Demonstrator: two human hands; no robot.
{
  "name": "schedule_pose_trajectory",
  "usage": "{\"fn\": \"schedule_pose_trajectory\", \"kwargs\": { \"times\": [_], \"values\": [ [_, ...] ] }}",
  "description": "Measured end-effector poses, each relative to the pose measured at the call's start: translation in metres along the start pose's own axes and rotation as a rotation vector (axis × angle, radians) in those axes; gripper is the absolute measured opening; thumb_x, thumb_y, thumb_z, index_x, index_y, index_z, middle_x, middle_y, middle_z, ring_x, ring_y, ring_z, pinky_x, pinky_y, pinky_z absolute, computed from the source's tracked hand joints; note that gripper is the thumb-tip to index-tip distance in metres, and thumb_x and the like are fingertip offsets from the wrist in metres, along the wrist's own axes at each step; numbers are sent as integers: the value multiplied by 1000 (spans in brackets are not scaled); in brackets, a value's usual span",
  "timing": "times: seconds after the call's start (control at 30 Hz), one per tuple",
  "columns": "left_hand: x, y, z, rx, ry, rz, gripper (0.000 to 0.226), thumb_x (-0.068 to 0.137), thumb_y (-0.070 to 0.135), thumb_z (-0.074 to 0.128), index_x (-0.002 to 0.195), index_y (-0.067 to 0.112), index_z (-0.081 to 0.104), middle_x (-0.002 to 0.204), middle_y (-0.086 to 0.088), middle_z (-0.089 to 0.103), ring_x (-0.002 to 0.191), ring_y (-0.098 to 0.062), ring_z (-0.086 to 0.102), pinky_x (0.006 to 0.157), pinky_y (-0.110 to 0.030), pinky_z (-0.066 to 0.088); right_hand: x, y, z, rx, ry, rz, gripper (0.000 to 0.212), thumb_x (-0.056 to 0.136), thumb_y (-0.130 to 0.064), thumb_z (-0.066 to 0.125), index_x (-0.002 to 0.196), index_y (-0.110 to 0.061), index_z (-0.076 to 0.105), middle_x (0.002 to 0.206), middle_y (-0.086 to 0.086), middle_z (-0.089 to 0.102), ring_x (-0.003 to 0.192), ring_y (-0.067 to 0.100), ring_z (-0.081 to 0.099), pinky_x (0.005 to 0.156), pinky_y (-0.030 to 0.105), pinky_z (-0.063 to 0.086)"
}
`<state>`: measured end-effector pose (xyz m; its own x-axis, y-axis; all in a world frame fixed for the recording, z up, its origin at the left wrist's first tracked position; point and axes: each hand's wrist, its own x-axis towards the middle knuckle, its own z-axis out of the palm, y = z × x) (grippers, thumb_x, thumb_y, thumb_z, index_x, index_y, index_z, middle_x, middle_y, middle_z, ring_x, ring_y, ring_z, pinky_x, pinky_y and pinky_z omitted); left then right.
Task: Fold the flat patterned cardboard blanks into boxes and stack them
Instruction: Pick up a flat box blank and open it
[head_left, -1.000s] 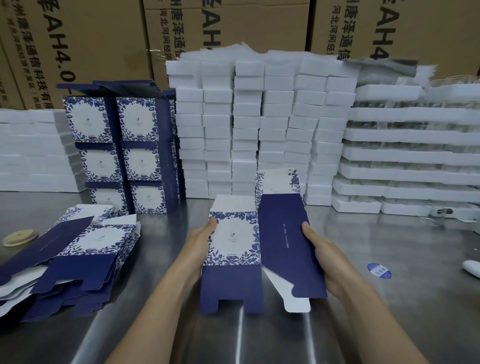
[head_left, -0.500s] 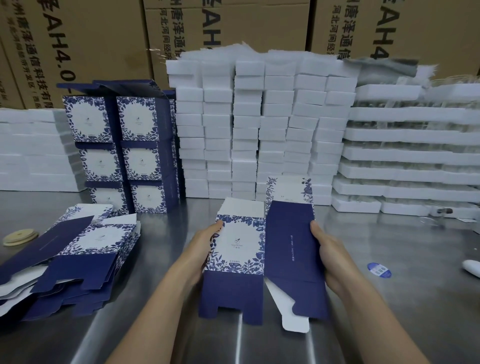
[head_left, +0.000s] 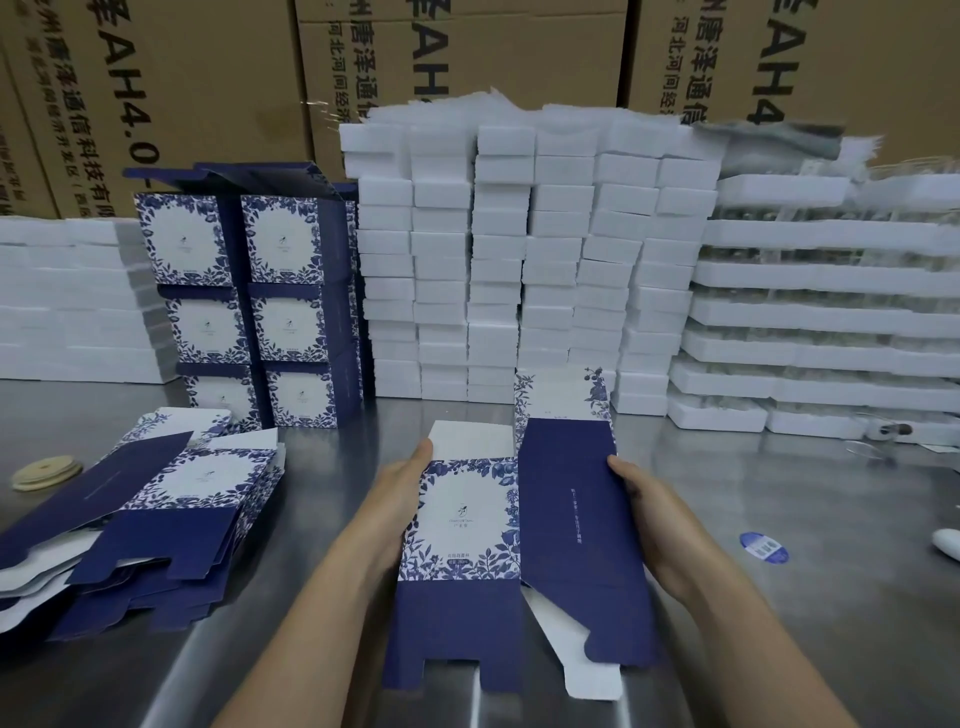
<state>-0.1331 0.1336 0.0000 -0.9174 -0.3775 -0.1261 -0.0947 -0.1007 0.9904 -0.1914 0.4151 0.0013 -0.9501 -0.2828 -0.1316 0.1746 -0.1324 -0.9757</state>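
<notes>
A person holds one blank (head_left: 519, 545) over a shiny metal table (head_left: 779, 519). The left hand (head_left: 395, 499) grips the blank's left edge, with the thumb on top near the white flap. The right hand (head_left: 649, 514) grips the right edge, with the thumb lying on the dark blue panel. Both hands are closed on the blank.

The blank is partly opened. Its left panel is white with blue flowers around it. Its right panel is plain dark blue with a thin line of small writing. Blue flaps hang at the near end, and a white flap pokes out under the blue panel. A flowered flap stands up at the far end.

To the left, a pile of flat blanks (head_left: 156, 519) lies on the table, fanned out and a bit messy. Beside it lies a small round roll of tape (head_left: 47, 473).

Behind the pile stand the folded boxes (head_left: 249, 306), in two columns, three high. They touch each other and face the person.

Next to them are tall stacks of white foam blocks (head_left: 519, 260). More white foam trays (head_left: 831, 322) are stacked to the right, and more foam (head_left: 67, 296) sits at the far left. Big brown cartons (head_left: 467, 52) with black writing stand at the back.

A round blue sticker (head_left: 763, 546) lies on the table to the right of the right hand.
</notes>
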Motion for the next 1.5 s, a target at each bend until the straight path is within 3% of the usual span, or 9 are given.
{"fn": "schedule_pose_trajectory", "kwargs": {
  "times": [0.23, 0.47, 0.73, 0.83, 1.0, 1.13, 1.3, 1.4, 1.5],
  "values": [
    [-1, 0, 3, -16, -41, 18, 52, 106, 56, 53, 120, 12, 77, 107, -11, 81, 97, -31, 80, 98, -50, 60, -4, -2, 4, 14, 64, -66, 43, 107, -47, 57, 106, -14, 83, 108, 10, 82, 95, 26, 80, 67, 31, 63],
    [-14, 1, 7, -194, -324, -157, 44, 91, 52, 73, 116, 17, 82, 124, -15, 77, 111, -32, 76, 82, -40, 64, -7, -4, 4, 33, 125, -121, 45, 104, -55, 57, 108, -17, 82, 104, 5, 83, 91, 24, 81, 67, 32, 62],
    [-10, 2, 11, -349, -241, -100, 47, 100, 33, 66, 141, 9, 65, 128, -19, 74, 126, -40, 67, 103, -51, 56, -6, 0, 12, -60, 126, -294, 40, 97, -37, 75, 133, -46, 60, 120, -14, 76, 100, -2, 74, 78, 21, 56],
    [-10, 7, 8, -390, -309, -56, 51, 93, 41, 72, 138, 16, 70, 133, -16, 72, 128, -39, 66, 113, -53, 46, -4, 9, 19, -216, 93, -331, 62, 89, -49, 82, 143, -52, 53, 147, -22, 54, 126, -8, 57, 108, 29, 51],
    [-3, 5, 8, -576, -304, 113, 67, 81, 6, 78, 144, 24, 62, 133, -9, 73, 104, -21, 76, 81, -28, 62, -7, 12, 26, -393, 14, -418, 109, 60, -87, 79, 155, -62, 32, 165, -36, 3, 138, -30, 20, 123, 30, 27],
    [3, -1, 8, -590, -225, 148, 56, 91, -1, 70, 140, 26, 64, 128, -13, 75, 104, -24, 77, 77, -31, 64, -4, 18, 25, -572, -100, -368, 131, 53, -86, 85, 158, -67, 9, 166, -31, -5, 155, -13, -1, 126, 33, 18],
    [-1, -1, 16, -526, -170, 189, 52, 96, 2, 69, 143, 24, 62, 122, -13, 77, 96, -19, 78, 69, -28, 61, -4, 18, 22, -705, 68, -477, 80, 88, -50, 79, 157, -49, 40, 151, -17, 55, 143, 5, 49, 117, 38, 43],
    [-12, 3, 25, -299, -310, 276, 64, 91, 24, 79, 148, 39, 56, 139, 12, 70, 120, -10, 70, 85, -27, 56, -4, 14, 26, -670, 173, -489, 33, 105, -36, 63, 137, -43, 66, 122, -12, 77, 117, 3, 70, 100, 36, 57],
    [-24, -1, 36, -57, -444, 401, 90, 87, 34, 87, 158, 54, 34, 146, 33, 57, 135, -1, 58, 95, -17, 54, -7, 12, 30, -644, 277, -514, 31, 108, -29, 57, 133, -42, 70, 108, -12, 80, 104, 3, 74, 88, 31, 59]
  ]
}}
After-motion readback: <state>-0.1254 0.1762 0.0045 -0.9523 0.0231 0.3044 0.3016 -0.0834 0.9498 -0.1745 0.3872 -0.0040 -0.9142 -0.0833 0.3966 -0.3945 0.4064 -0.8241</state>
